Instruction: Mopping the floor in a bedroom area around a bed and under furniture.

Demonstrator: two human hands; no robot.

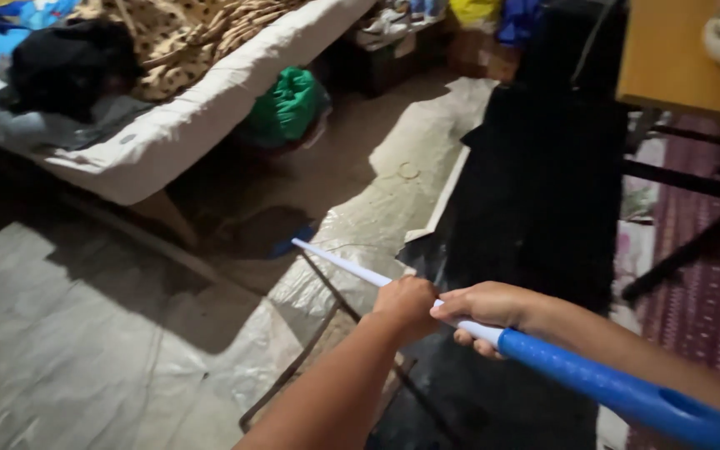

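Dimly, both hands (452, 308) grip a broom (352, 267) (head blurred).

We see both bare forearms reaching in from the near edge. The left hand (406, 304) is closed in a fist-like grip, knuckles up. Just right of it, touching, the right hand (483, 310) is closed too, fingers curled underneath, wrist straight.

Left hand (407, 302) and right hand (487, 307) gripping white broom handle (352, 267), blue grip (618, 390), mattress (185, 125)
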